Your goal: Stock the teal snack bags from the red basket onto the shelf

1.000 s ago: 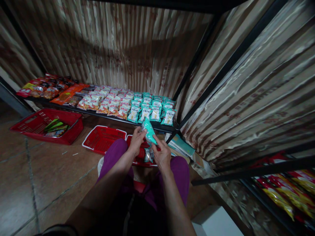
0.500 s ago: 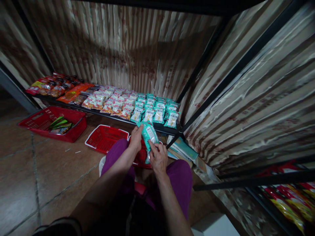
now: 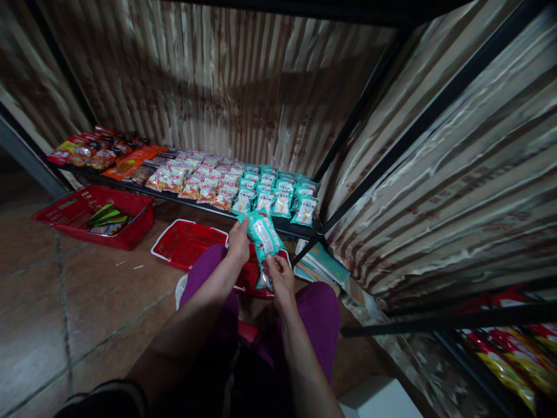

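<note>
1. Currently, you sit facing the low shelf (image 3: pixel 289 230) with both hands raised over your lap. The step in hand appears to be handling a single teal packet (image 3: pixel 262 234) in front of the stocked rows.
2. Left hand (image 3: pixel 239 241): closed on the upper left edge of the teal packet, fingers wrapped behind it.
3. Right hand (image 3: pixel 281 278): pinching the lower end of the same packet. A second packet (image 3: pixel 263 280) shows just below your fingers. Whether you hold it or it lies in the red basket (image 3: pixel 187 244) cannot be told.
4. Location of the packet: held in the air, tilted, just in front of the shelf's front edge and above the red basket. It touches neither.
5. Surroundings: matching teal packets (image 3: pixel 278 197) lie in rows at the right end of the shelf, with red-and-white packets (image 3: pixel 209 186) beside them to the left. Another red basket (image 3: pixel 130 232) stands well apart on the floor.
6. Judgement on the next move: setting this packet with its kind would call for a short forward reach, face up, aligned with the front row. Release one hand first so the other can lay the packet flat without disturbing its neighbours.
</note>
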